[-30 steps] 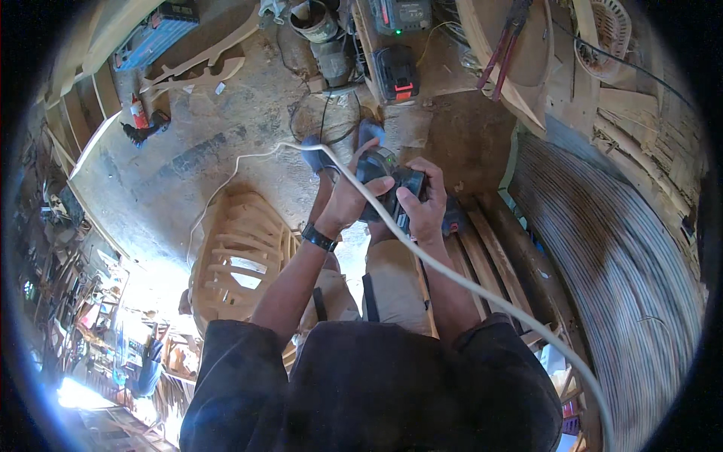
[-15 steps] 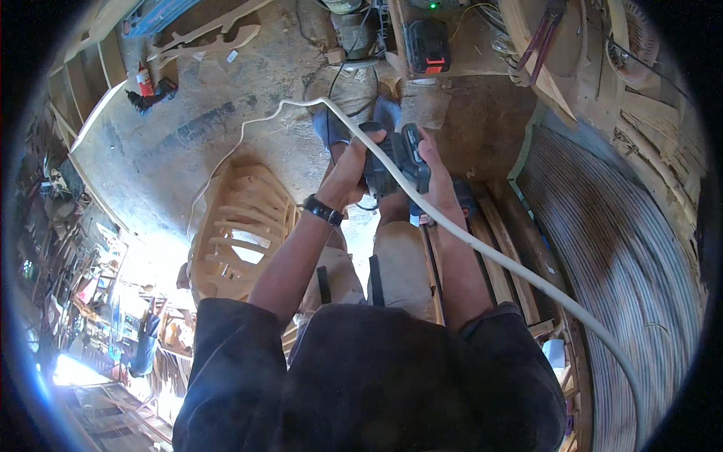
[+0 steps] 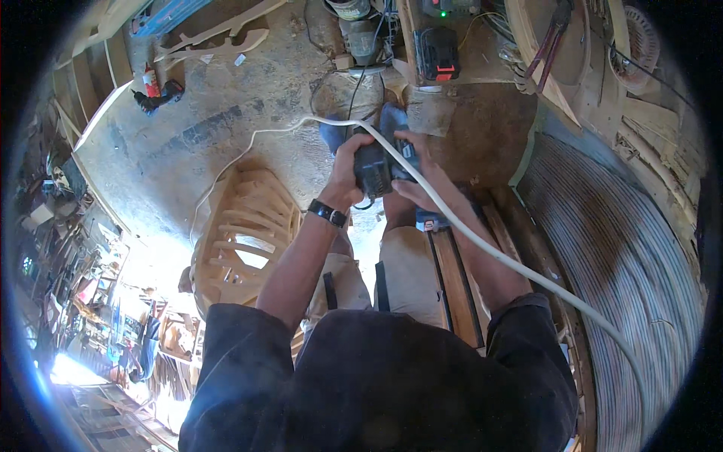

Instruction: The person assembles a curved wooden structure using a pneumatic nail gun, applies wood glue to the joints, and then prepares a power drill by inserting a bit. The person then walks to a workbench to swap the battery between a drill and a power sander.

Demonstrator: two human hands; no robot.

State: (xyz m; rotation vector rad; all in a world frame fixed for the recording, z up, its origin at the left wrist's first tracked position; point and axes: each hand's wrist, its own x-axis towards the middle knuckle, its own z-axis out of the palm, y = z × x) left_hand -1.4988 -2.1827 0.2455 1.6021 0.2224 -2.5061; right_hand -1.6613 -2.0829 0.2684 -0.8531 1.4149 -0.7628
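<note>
Above my knees, both hands are close together. My left hand (image 3: pixel 346 175), with a black watch on its wrist, is closed round a black boxy device (image 3: pixel 371 172) that looks like a battery charger. A thin dark cord shows at its lower end. My right hand (image 3: pixel 423 162) grips a dark battery pack (image 3: pixel 407 153) against the device's right side. Whether the two are joined I cannot tell. A white cable (image 3: pixel 482 246) passes in front of the hands and hides part of the pack.
A curved wooden slatted frame (image 3: pixel 252 218) stands at my left. A blue-and-black tool (image 3: pixel 431 223) lies beside my right thigh. Another black-and-red battery pack (image 3: pixel 437 56) sits on the far bench, near pliers (image 3: pixel 548 47). A cordless drill (image 3: pixel 160 96) lies at the far left. Corrugated sheeting (image 3: pixel 610 248) is on the right.
My right hand has turned and brought the battery pack closer against the device. My left hand has tilted the device slightly. The view has shifted a little.
</note>
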